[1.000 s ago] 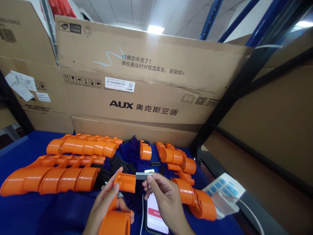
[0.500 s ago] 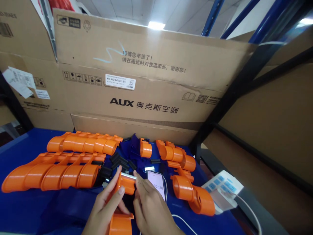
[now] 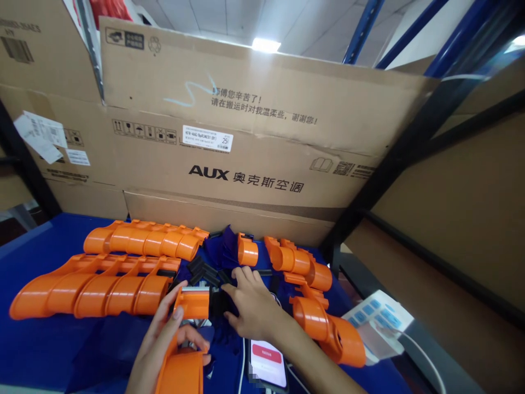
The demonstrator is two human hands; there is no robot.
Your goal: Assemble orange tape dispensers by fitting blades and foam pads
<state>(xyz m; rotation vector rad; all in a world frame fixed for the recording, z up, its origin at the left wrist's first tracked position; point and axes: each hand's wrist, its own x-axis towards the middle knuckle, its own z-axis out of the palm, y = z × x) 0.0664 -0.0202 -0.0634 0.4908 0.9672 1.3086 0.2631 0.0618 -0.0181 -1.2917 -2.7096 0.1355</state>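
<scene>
My left hand is closed round an orange tape dispenser. Its toothed metal strip lies along the top edge, and its round part hangs at the bottom of the view. My right hand reaches forward over the dark parts in the middle, fingers bent and spread, thumb apart from the index finger. Close to its fingertips lie small black plastic pieces. I cannot tell whether the fingers touch one. A phone with a lit screen lies below my right wrist.
Two rows of orange dispensers stand at left, and more dispensers stand at right. A single dispenser is at the back. A white box with blue marks and a cable are at right. Cardboard walls the back.
My right hand has left the dispenser's toothed edge and moved forward to the black pieces. My left hand has shifted left with the dispenser. The phone sits nearer me, its timer replaced by another screen.
</scene>
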